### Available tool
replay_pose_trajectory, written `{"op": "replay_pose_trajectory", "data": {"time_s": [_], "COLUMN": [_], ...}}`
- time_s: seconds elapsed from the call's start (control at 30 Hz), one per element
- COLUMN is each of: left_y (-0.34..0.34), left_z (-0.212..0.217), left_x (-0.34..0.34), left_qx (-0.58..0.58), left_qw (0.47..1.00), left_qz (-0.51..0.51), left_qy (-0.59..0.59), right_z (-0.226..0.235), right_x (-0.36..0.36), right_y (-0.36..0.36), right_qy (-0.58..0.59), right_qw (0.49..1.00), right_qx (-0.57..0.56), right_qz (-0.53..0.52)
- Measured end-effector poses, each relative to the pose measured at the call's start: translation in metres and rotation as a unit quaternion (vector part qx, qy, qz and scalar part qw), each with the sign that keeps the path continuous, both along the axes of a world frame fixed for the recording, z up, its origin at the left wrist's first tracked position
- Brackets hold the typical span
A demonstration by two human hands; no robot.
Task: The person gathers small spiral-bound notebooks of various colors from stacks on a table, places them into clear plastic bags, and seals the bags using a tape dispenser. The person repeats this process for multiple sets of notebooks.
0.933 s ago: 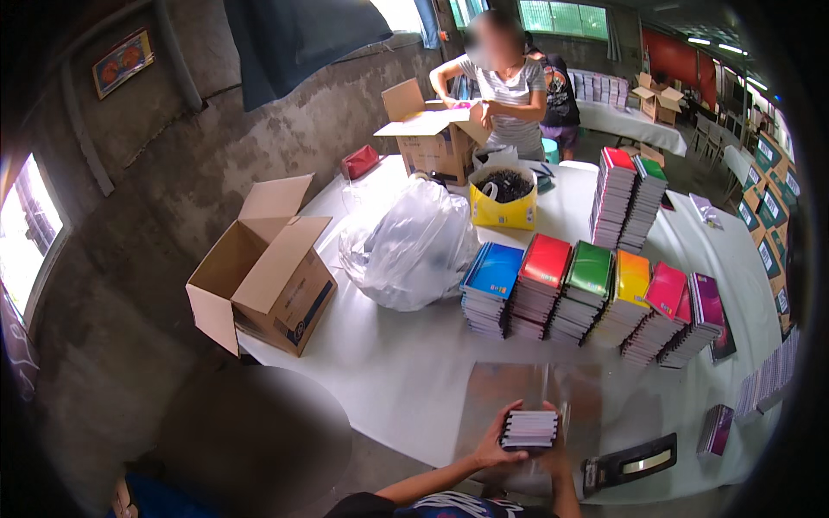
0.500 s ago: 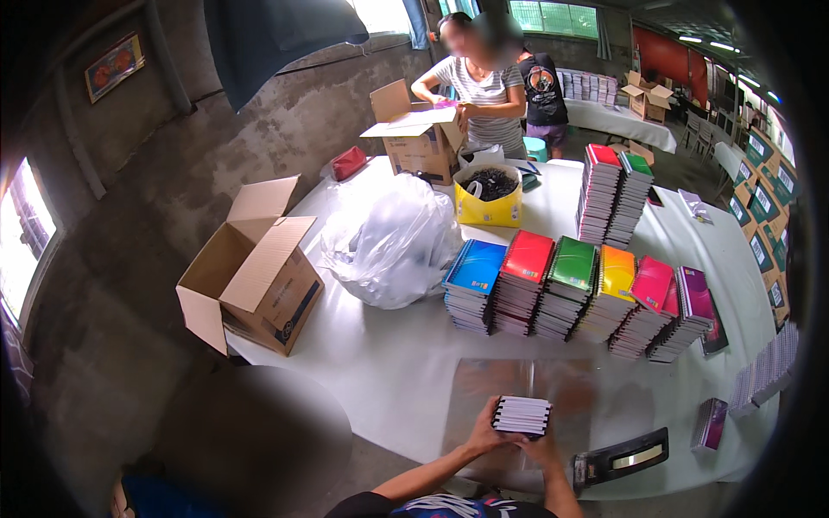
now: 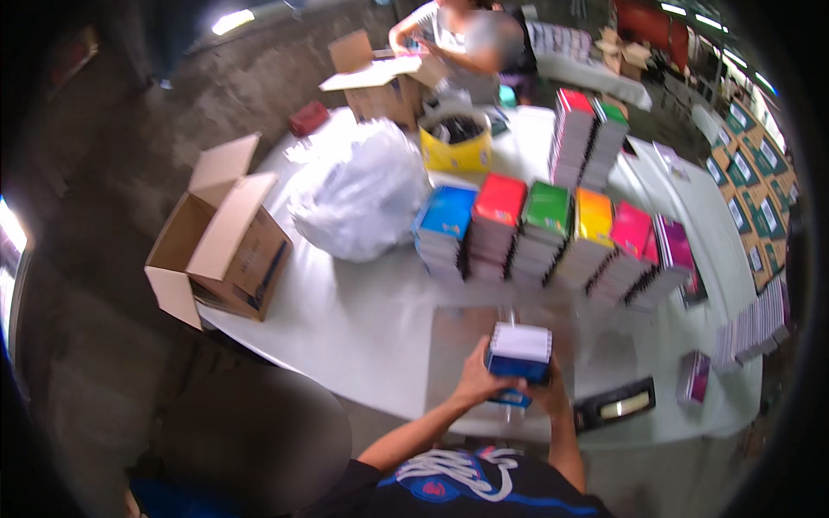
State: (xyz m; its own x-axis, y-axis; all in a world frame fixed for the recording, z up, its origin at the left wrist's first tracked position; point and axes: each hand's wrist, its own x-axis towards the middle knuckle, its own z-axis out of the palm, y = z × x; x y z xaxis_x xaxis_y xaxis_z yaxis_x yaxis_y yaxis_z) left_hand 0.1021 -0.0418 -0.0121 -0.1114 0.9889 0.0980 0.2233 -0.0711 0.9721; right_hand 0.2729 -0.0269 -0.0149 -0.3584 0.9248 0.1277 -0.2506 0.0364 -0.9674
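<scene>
A small stack of blue spiral notebooks is gripped between my two hands above the near part of the white table. My left hand wraps its left side and my right hand closes on the right side and lower front. White page edges face up, with blue covers toward me. Beneath lies a clear plastic sheet; a bit of blue shows under my fingers. Beside my right hand rests a long black tool with a pale strip.
Notebook stacks in blue, red, green, yellow, pink and purple line the table beyond my hands. A white plastic bag, yellow container and open cardboard box stand leftward. A purple notebook stack lies right. Another person works behind.
The notebook stack has tipped in my hands, so blue covers now show below the page edges. My view has shifted, moving the whole scene up and left in the picture.
</scene>
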Motion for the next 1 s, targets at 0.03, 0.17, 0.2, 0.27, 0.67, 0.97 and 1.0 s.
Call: {"op": "replay_pose_trajectory", "data": {"time_s": [0.03, 0.17, 0.2, 0.27, 0.67, 0.97, 1.0], "left_y": [-0.003, -0.024, -0.031, -0.059, -0.058, -0.030, -0.030], "left_z": [0.010, -0.001, 0.003, -0.055, -0.078, -0.014, -0.026], "left_x": [0.001, -0.008, -0.009, -0.013, -0.044, -0.056, -0.065], "left_qx": [-0.040, -0.173, -0.203, -0.118, -0.120, -0.227, -0.257], "left_qw": [0.998, 0.978, 0.970, 0.991, 0.883, 0.960, 0.947], "left_qz": [0.004, -0.078, -0.111, -0.052, 0.037, 0.111, 0.084], "left_qy": [-0.047, -0.092, -0.069, 0.020, 0.453, -0.119, -0.174], "right_z": [0.009, 0.040, 0.030, -0.010, 0.005, -0.030, -0.031], "right_x": [0.002, 0.001, 0.004, 0.020, 0.029, -0.012, -0.015], "right_y": [-0.004, -0.043, -0.056, -0.090, -0.026, 0.050, 0.052], "right_qy": [-0.008, -0.102, -0.037, 0.070, 0.040, -0.064, -0.084], "right_qw": [0.998, 0.986, 0.978, 0.945, 0.945, 0.911, 0.904], "right_qx": [-0.053, -0.133, -0.206, -0.317, -0.320, -0.396, -0.406], "right_qz": [0.013, 0.011, -0.002, -0.035, -0.061, 0.093, 0.104]}}
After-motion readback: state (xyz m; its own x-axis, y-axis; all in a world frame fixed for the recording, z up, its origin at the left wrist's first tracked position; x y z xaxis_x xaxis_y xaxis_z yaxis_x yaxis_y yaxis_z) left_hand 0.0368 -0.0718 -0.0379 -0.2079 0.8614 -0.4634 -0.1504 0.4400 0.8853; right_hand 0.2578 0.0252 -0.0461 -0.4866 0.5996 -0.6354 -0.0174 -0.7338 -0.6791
